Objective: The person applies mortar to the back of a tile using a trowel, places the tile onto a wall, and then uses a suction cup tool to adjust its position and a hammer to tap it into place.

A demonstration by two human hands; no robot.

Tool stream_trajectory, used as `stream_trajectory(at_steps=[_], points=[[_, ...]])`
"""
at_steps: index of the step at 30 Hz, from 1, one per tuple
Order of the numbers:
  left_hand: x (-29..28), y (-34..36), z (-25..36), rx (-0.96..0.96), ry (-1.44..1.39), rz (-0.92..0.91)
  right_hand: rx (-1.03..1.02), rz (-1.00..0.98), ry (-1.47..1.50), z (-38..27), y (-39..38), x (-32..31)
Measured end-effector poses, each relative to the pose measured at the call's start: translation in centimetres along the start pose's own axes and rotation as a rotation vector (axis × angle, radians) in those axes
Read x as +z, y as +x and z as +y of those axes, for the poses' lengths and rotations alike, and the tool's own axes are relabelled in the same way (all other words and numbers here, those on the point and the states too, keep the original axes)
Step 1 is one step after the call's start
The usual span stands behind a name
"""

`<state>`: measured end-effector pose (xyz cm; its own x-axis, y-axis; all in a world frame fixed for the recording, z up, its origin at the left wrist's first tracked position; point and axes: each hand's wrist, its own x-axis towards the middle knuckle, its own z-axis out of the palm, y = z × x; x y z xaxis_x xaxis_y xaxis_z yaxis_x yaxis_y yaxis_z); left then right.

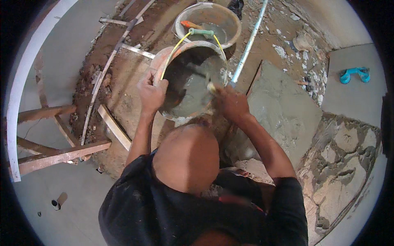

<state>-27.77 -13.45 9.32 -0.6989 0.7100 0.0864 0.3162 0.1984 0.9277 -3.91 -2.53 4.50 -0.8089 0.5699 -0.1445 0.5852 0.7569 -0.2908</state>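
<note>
below the camera, on bare brown dirt, stands an orange plastic bucket with a thin yellow wire handle and a green grip, partly filled with wet grey mortar. the left hand is clamped over the bucket's near left rim, fingers curled tight over the edge and pinching it. the right hand is at the bucket's right rim, closed in a fist round something pale at the rim; it looks like the handle of a small tool dipping into the mortar, though the blur there makes that hard to be sure of.

just behind the orange bucket sits a second, greyish round tub holding watery mix, with an orange-handled tool lying across its inside. a long pale blue pipe runs slantwise from the top of the view down to the bucket's right rim, ending close by the right hand. to the right of the bucket lies a flat slab of spread grey mortar, and further right a patch of ridged grey adhesive on the floor. a turquoise double suction lifter rests on a grey tile at the far right. on the left are reddish wooden battens and a white curved edge.
</note>
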Motion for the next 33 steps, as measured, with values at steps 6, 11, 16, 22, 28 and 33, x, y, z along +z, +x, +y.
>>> stream_trajectory(at_steps=[6,11,16,22,28,33], points=[[1.4,0.0,0.9,0.077,0.02,0.023,-0.027,0.097,-0.016,-0.9,-0.6,2.2],[1.1,-0.4,2.0,0.093,0.187,0.023,-0.073,0.106,0.106,-0.9,-3.6,0.5],[1.3,-1.5,1.2,0.17,0.196,0.073,0.301,-0.19,0.155,-1.2,-4.8,-7.1],[3.7,-2.1,1.8,0.174,0.08,0.023,-0.01,-0.249,0.356,-0.3,-7.5,-4.1],[4.6,-2.7,3.0,0.135,0.062,-0.027,0.059,0.28,-0.007,1.5,-4.8,-4.1],[6.4,-2.7,4.4,0.256,0.053,-0.136,-0.048,0.415,-0.346,4.1,-5.0,-1.5]])
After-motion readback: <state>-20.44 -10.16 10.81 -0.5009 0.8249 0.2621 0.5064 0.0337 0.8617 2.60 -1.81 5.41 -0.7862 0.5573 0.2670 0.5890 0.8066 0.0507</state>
